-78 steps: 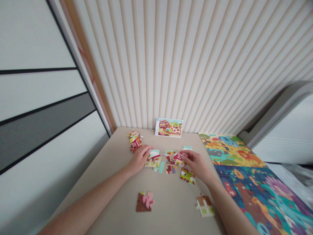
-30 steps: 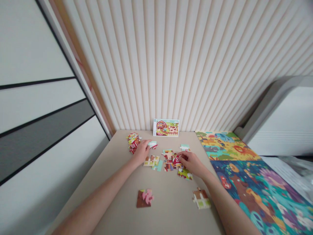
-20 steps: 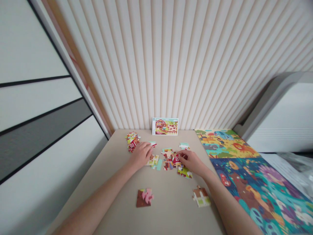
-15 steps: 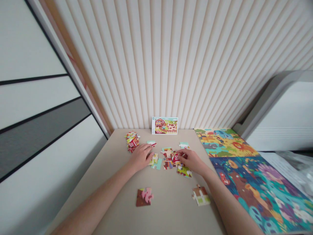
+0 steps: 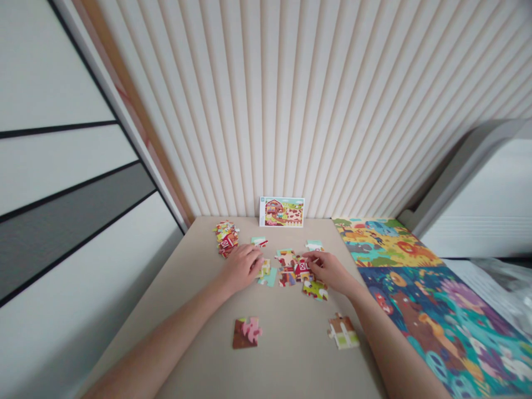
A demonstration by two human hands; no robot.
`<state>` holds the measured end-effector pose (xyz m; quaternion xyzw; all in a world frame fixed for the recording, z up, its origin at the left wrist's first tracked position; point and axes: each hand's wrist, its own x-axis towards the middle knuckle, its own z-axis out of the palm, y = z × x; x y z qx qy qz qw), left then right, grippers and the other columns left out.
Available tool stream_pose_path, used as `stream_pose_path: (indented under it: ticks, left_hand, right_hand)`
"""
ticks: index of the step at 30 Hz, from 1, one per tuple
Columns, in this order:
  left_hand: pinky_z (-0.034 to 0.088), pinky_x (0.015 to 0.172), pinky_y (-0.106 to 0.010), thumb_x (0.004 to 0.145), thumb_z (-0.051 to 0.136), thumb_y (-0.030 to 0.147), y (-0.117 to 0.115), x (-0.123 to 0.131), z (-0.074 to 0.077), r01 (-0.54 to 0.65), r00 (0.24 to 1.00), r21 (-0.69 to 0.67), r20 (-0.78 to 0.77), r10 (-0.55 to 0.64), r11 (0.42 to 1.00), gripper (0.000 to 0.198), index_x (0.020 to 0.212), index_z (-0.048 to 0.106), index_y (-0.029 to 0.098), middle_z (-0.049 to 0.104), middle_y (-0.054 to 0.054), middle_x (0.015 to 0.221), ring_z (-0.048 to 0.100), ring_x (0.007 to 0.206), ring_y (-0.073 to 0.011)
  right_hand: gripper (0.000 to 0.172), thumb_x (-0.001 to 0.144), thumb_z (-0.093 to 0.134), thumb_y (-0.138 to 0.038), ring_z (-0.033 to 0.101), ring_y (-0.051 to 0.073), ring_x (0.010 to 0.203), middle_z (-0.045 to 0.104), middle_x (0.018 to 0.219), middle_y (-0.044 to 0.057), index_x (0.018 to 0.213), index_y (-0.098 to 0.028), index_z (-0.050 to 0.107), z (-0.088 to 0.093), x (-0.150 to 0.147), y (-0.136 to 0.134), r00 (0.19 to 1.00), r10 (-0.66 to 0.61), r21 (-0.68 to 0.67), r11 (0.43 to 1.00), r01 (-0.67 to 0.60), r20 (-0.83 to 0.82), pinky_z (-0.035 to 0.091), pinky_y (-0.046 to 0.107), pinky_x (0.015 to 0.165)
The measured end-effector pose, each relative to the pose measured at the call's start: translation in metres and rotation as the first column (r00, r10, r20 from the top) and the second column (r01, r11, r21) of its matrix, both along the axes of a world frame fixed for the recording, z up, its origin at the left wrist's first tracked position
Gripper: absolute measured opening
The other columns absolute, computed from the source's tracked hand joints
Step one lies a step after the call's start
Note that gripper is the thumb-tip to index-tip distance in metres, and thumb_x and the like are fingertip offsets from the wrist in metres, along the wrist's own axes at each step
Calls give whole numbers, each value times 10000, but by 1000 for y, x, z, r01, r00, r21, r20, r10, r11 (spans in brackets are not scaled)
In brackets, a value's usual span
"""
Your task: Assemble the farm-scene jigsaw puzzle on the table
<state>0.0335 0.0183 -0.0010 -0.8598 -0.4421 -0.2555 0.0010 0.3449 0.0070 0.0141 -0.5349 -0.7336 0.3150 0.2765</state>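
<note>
Teal piece (image 5: 258,241) was set down; left hand (image 5: 242,266) now laid flat (fingers together) on joined pieces (image 5: 266,274), barn piece (image 5: 302,266) kept pinched by right hand (image 5: 330,271)

Two long bare forearms (image 5: 178,332) lead to the left grip (image 5: 243,267) and right grip (image 5: 330,272).

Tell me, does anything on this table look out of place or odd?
Nothing looks spilled or damaged. Two puzzle bits lie apart from the main cluster farther back: a pink pig piece toward the near edge, and a brown-and-green piece beside the right forearm.
</note>
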Motion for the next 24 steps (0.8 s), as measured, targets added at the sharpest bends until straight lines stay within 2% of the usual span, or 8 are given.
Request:
stream_pose_path:
  ticks: [5, 11, 19, 21, 24]
  left_hand:
    - [476, 920, -408, 979, 524, 319, -11, 5, 4, 57, 997, -50, -44, -59, 997, 176, 989, 669, 219, 667, -65, 1020, 606, 1006, -236]
    - [479, 905, -404, 956, 556, 301, -11, 5, 2, 82, 995, -54, -45, -84, 995, 146, 996, 669, 217, 648, -75, 1015, 597, 1000, -239]
    - [491, 886, -365, 973, 531, 323, -18, 9, 6, 151, 989, -106, 14, -150, 983, 176, 948, 668, 216, 654, -65, 963, 607, 956, -216]
    - [488, 901, -370, 996, 480, 302, -16, 8, 5, 123, 992, -85, 43, -120, 989, 207, 984, 667, 213, 662, -70, 982, 609, 968, -215]
    - [472, 961, -420, 1008, 431, 268, -6, 0, 0, -13, 999, -9, 47, 14, 1000, 249, 1092, 654, 194, 663, -99, 1066, 600, 1042, -241]
  right_hand:
    - [356, 873, 535, -278, 624, 160, 706, 736, 855, 49, 1143, -162, 735, -1, 1, 1, 1000, -8, -3, 1000, 8, -18, 456, 239, 617]
    - [369, 866, 569, -327, 600, 151, 650, 716, 829, 37, 1162, -157, 707, -6, -1, 4, 987, -35, -62, 998, 25, -157, 443, 237, 567]
    - [385, 875, 610, -445, 652, 187, 793, 731, 905, 59, 1120, -163, 705, -8, -1, 8, 960, -49, -51, 998, 36, -277, 513, 289, 714]
    - [402, 872, 616, -462, 653, 188, 802, 730, 904, 60, 1118, -158, 705, -7, -1, 9, 959, -50, -50, 998, 38, -279, 514, 293, 725]
    - [431, 859, 629, -485, 653, 189, 802, 730, 904, 65, 1114, -146, 703, -8, -2, 8, 954, -57, -59, 997, 42, -293, 515, 299, 730]
